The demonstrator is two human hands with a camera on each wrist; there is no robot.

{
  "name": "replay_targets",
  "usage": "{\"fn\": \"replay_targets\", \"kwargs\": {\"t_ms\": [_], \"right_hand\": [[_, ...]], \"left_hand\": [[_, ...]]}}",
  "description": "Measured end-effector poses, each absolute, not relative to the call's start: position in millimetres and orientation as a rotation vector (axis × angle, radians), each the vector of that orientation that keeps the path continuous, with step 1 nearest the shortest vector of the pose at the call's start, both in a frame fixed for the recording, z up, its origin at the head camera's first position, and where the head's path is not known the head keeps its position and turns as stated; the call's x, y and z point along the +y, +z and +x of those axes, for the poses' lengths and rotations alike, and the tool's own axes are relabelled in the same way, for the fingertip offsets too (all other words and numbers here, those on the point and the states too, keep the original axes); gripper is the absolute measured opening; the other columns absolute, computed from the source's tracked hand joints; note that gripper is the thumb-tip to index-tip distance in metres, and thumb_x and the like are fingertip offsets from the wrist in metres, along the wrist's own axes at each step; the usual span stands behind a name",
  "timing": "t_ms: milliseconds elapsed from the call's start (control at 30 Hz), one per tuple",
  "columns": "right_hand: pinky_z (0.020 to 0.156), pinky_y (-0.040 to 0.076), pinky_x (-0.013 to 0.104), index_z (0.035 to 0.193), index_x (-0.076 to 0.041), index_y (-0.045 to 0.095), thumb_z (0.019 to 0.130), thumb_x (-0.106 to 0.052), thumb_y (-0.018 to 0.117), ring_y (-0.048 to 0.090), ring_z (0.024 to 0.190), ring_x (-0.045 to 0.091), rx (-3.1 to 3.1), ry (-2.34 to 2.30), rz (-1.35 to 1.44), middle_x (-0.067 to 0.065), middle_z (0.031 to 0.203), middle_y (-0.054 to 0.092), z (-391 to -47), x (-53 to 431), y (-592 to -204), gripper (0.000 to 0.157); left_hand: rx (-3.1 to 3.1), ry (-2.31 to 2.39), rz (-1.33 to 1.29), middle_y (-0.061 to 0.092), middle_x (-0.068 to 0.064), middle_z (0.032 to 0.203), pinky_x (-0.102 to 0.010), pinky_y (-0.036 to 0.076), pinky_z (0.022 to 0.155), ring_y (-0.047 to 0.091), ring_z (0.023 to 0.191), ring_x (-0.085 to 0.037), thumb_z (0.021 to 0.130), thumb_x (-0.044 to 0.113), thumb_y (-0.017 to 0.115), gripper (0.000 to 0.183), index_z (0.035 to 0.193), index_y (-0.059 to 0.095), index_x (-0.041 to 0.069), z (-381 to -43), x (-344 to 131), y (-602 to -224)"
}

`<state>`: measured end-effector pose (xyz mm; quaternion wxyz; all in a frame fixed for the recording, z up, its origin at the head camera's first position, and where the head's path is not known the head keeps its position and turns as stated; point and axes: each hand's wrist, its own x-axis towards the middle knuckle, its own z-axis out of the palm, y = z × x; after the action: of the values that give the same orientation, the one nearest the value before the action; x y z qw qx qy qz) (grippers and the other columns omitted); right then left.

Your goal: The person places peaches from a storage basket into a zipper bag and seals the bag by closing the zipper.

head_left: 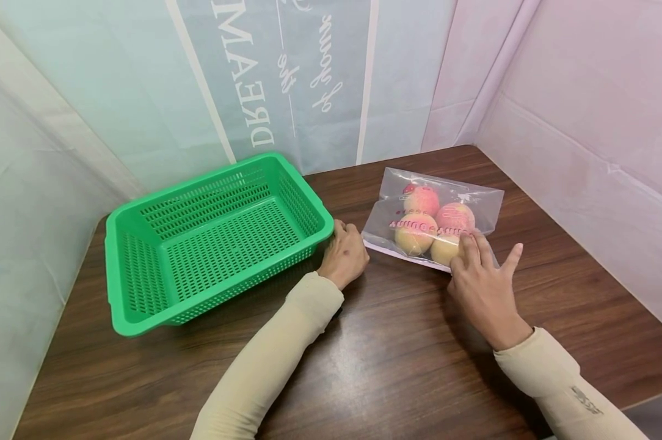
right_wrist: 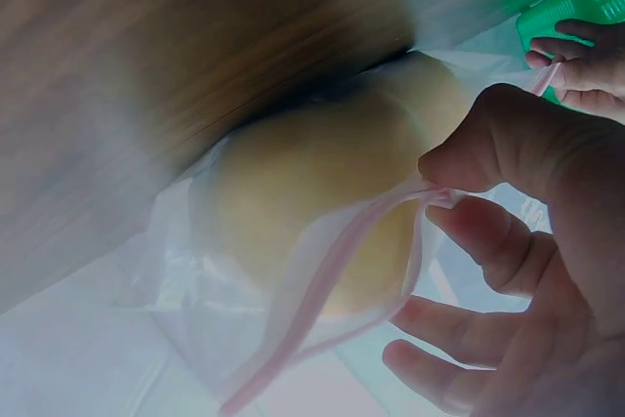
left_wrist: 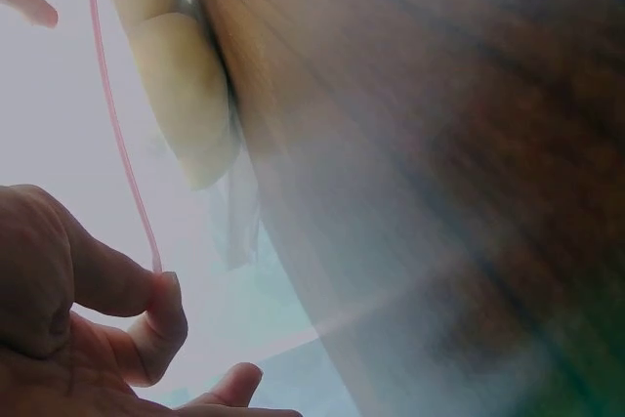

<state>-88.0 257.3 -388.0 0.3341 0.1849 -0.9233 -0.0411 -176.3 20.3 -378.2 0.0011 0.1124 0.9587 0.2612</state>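
A clear zip bag (head_left: pixel 482 198) with pink print lies on the table, and several red-and-yellow peaches (head_left: pixel 421 200) show through it. At the bag's near left corner, my left hand (head_left: pixel 346 253) pinches the end of the pink seal strip (left_wrist: pixel 119 148) between thumb and index finger. My right hand (head_left: pixel 485 287) is at the near right side, over the lowest peach. In the right wrist view, its thumb and index finger pinch the bag's pink edge (right_wrist: pixel 317 285), which gapes apart beside the pinch. The right hand's other fingers are spread.
A green perforated basket (head_left: pixel 221 299) stands on the left of the brown wooden table (head_left: pixel 375 366), its right corner close beside my left hand. Behind the table hangs a pale curtain (head_left: pixel 331 140) with white lettering. A whitish wall covering (head_left: pixel 595 134) borders the right side.
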Motion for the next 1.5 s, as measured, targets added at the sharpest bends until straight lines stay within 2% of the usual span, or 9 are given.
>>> {"fn": "replay_targets", "kwargs": {"t_ms": [167, 400, 633, 900, 1200, 1400, 1500], "right_hand": [[0.089, 0.018, 0.089, 0.078, 0.009, 0.054, 0.066, -0.005, 0.066, 0.044, 0.128, 0.049, -2.414, -0.093, 0.466, 0.033, 0.130, 0.052, -84.7, 263.4, -388.5, 0.022], [0.093, 0.015, 0.088, 0.086, 0.011, 0.057, 0.059, -0.005, 0.081, 0.041, 0.132, 0.047, -2.460, -0.098, 0.434, 0.032, 0.134, 0.050, -78.3, 272.5, -386.8, 0.039], [0.092, 0.012, 0.089, 0.080, 0.007, 0.056, 0.062, -0.006, 0.078, 0.038, 0.132, 0.049, -2.475, -0.055, 0.426, 0.033, 0.135, 0.048, -72.2, 285.8, -386.2, 0.031], [0.093, 0.010, 0.088, 0.078, 0.007, 0.053, 0.057, -0.004, 0.084, 0.035, 0.135, 0.049, -2.500, -0.042, 0.401, 0.034, 0.137, 0.046, -66.5, 295.2, -385.6, 0.039], [0.092, 0.010, 0.089, 0.081, 0.007, 0.054, 0.057, -0.006, 0.084, 0.035, 0.135, 0.050, -2.501, -0.062, 0.379, 0.034, 0.137, 0.047, -66.2, 300.6, -384.1, 0.040], [0.092, 0.010, 0.089, 0.082, 0.008, 0.055, 0.054, -0.007, 0.086, 0.035, 0.135, 0.050, -2.515, -0.074, 0.363, 0.034, 0.136, 0.048, -66.2, 302.1, -384.5, 0.044], [0.091, 0.010, 0.089, 0.084, 0.008, 0.055, 0.057, -0.006, 0.084, 0.036, 0.133, 0.050, -2.528, -0.048, 0.353, 0.034, 0.133, 0.049, -65.1, 303.2, -384.9, 0.042]], "left_hand": [[3.022, 0.813, 0.362, 0.040, -0.027, 0.126, -0.041, 0.050, 0.091, 0.057, 0.103, -0.036, 0.094, 0.008, 0.059, 0.021, 0.108, 0.053, -0.006, -176.8, 18.6, -378.2], [3.004, 0.796, 0.333, 0.040, -0.028, 0.130, -0.043, 0.049, 0.092, 0.057, 0.104, -0.038, 0.096, 0.009, 0.056, 0.019, 0.108, 0.054, -0.005, -177.6, 16.4, -378.8], [3.000, 0.776, 0.311, 0.042, -0.027, 0.131, -0.044, 0.048, 0.096, 0.056, 0.107, -0.038, 0.096, 0.011, 0.057, 0.021, 0.110, 0.055, -0.005, -177.3, 15.5, -379.1], [3.009, 0.729, 0.312, 0.051, -0.027, 0.123, -0.043, 0.046, 0.097, 0.056, 0.111, -0.037, 0.097, 0.013, 0.058, 0.023, 0.112, 0.055, -0.005, -178.0, 13.9, -380.9], [2.987, 0.705, 0.312, 0.053, -0.028, 0.121, -0.043, 0.044, 0.101, 0.052, 0.119, -0.037, 0.096, 0.012, 0.058, 0.024, 0.113, 0.054, -0.005, -179.6, 12.0, -377.8], [2.997, 0.689, 0.325, 0.049, -0.028, 0.124, -0.043, 0.046, 0.097, 0.053, 0.114, -0.036, 0.095, 0.012, 0.059, 0.024, 0.112, 0.054, -0.005, -179.1, 11.7, -378.3], [2.986, 0.658, 0.324, 0.049, -0.026, 0.122, -0.042, 0.047, 0.095, 0.054, 0.110, -0.035, 0.098, 0.013, 0.054, 0.021, 0.111, 0.054, -0.004, -178.2, 11.4, -378.0]]}}
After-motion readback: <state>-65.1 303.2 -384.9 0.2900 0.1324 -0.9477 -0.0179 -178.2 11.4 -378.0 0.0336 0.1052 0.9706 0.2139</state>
